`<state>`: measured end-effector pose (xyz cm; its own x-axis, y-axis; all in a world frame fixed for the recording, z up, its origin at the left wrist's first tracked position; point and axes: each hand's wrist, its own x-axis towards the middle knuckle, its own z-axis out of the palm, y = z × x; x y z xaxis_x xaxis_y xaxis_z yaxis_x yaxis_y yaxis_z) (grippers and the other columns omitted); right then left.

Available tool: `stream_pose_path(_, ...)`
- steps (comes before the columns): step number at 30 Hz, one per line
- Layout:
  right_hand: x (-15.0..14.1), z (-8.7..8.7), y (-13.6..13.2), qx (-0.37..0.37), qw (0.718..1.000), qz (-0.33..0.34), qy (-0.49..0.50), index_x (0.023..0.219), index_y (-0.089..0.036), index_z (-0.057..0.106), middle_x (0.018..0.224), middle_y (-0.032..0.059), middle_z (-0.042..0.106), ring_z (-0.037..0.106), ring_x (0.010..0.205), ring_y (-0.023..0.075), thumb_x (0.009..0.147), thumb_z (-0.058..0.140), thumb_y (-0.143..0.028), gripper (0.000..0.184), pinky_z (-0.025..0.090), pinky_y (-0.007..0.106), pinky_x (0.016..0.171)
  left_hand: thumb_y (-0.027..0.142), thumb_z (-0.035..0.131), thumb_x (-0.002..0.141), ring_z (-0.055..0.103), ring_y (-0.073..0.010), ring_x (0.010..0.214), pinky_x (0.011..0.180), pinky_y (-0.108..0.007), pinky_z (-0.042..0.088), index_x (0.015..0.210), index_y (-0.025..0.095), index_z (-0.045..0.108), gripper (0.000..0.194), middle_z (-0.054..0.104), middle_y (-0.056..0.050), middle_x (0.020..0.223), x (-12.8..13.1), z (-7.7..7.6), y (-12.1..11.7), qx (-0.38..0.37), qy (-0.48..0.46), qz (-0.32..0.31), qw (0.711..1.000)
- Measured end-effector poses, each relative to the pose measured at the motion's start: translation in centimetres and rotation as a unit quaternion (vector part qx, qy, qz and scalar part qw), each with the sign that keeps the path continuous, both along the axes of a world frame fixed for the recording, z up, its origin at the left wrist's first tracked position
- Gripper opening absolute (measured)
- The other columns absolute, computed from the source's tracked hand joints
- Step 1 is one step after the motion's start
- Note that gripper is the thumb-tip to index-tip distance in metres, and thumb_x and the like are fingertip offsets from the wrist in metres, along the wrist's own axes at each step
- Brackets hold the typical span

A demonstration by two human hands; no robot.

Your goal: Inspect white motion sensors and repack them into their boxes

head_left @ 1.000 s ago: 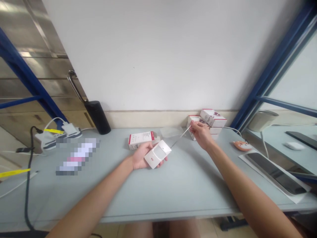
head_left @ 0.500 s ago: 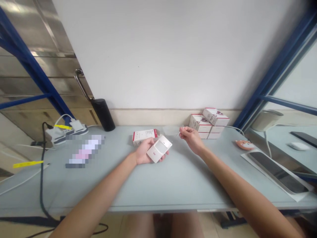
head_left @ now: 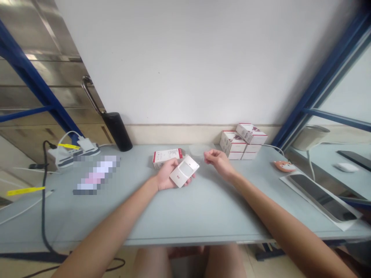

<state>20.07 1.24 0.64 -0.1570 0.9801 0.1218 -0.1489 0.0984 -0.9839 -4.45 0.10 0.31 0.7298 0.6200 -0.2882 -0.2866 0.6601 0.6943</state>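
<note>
Left hand (head_left: pixel 166 176): clamped on white device (head_left: pixel 183 173), tilted, window upward. Right hand (head_left: pixel 219 162), at the device's two o'clock: fingertips together; cannot tell whether anything thin is between. Handling advised: steady hold by the edges, window untouched, right-hand pinch light and straight. Outward: carton (head_left: pixel 165 155), ten o'clock; stacked boxes (head_left: pixel 239 148), two o'clock, farther.

Count in view: 6 red-white boxes (head_left: pixel 232 143), 2 hands (head_left: pixel 218 162), 1 white device (head_left: pixel 184 171).
Boxes: 5 visible stacked, 1 apart. Others: 2 yellow tags (head_left: pixel 26 191), 1 black cylinder (head_left: pixel 118 131), 1 orange item (head_left: pixel 284 166), 1 dark slab (head_left: pixel 321 197).
</note>
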Motion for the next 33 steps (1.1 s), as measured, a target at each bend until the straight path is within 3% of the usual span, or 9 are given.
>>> stream_pose_path(4,-1.0,-1.0,-0.7,-0.014,0.997,0.065,-0.036,0.066,-0.021,0.06,0.066,-0.0009,0.064,0.053,0.066,0.0149,0.068,0.09,-0.06,0.049,0.041,0.031,0.07,0.034,0.057,0.072,0.067,-0.0273,0.073,0.069,-0.035,0.051,0.117,0.007,0.065,0.053,0.075,-0.022,0.096,-0.1,-0.1,0.1,-0.004,0.001,0.001,1.0)
stream_pose_path(10,-0.9,-0.8,-0.9,-0.001,0.996,0.073,-0.055,0.067,-0.022,0.058,0.066,-0.0016,0.064,0.052,0.066,0.0149,0.071,0.088,-0.061,0.049,0.041,0.031,0.071,0.033,0.056,0.073,0.067,-0.0269,0.075,0.069,-0.033,0.051,0.117,0.006,0.066,0.053,0.075,-0.023,0.095,-0.1,-0.2,0.1,-0.007,0.004,0.006,1.0)
stream_pose_path(15,-0.8,0.4,-0.8,0.046,0.991,0.033,-0.124,0.07,-0.022,0.066,0.069,0.0008,0.068,0.057,0.066,0.0166,0.072,0.086,-0.062,0.045,0.044,0.032,0.068,0.033,0.056,0.074,0.066,-0.0273,0.073,0.069,-0.034,0.05,0.118,0.008,0.065,0.051,0.075,-0.022,0.095,0.2,0.1,0.0,0.012,-0.004,0.022,1.0)
stream_pose_path(19,-1.1,0.1,-0.6,0.088,0.984,-0.026,-0.156,0.097,-0.023,0.078,0.081,0.0046,0.076,0.067,0.073,0.0226,0.082,0.079,-0.059,0.039,0.05,0.037,0.072,0.029,0.056,0.072,0.067,-0.0272,0.073,0.071,-0.035,0.05,0.119,0.01,0.065,0.051,0.074,-0.02,0.097,0.5,0.3,-0.2,0.02,-0.013,0.052,0.998)
stream_pose_path(21,-1.1,-0.3,-0.6,0.133,0.967,-0.051,-0.209,0.109,-0.025,0.079,0.081,0.005,0.077,0.069,0.075,0.0249,0.089,0.072,-0.054,0.036,0.05,0.039,0.076,0.029,0.056,0.072,0.067,-0.0268,0.074,0.071,-0.035,0.049,0.118,0.012,0.065,0.05,0.074,-0.02,0.098,0.5,0.3,-0.2,0.017,-0.013,0.06,0.998)
stream_pose_path(24,-0.8,-0.7,-0.5,0.217,0.922,-0.067,-0.314,0.113,-0.027,0.078,0.09,0.0072,0.079,0.069,0.08,0.0264,0.097,0.061,-0.043,0.028,0.048,0.04,0.08,0.03,0.056,0.073,0.066,-0.0265,0.073,0.07,-0.034,0.049,0.117,0.012,0.064,0.048,0.074,-0.021,0.097,0.6,0.1,-0.2,0.014,-0.012,0.064,0.998)
stream_pose_path(28,-0.3,-0.7,-0.5,0.266,0.875,-0.028,-0.403,0.097,-0.027,0.076,0.085,0.006,0.075,0.064,0.075,0.0236,0.103,0.046,-0.035,0.032,0.044,0.037,0.076,0.03,0.054,0.073,0.065,-0.0265,0.071,0.068,-0.033,0.049,0.119,0.01,0.063,0.051,0.074,-0.022,0.095,0.7,0.0,-0.2,0.008,-0.008,0.061,0.998)
stream_pose_path(33,-0.1,-0.7,-0.5,0.277,0.865,0.008,-0.417,0.083,-0.025,0.069,0.079,0.0039,0.072,0.061,0.072,0.0209,0.104,0.042,-0.029,0.035,0.042,0.034,0.072,0.031,0.053,0.072,0.065,-0.0267,0.07,0.067,-0.033,0.049,0.119,0.008,0.063,0.053,0.074,-0.023,0.093,0.7,0.1,-0.2,0.006,-0.004,0.06,0.998)
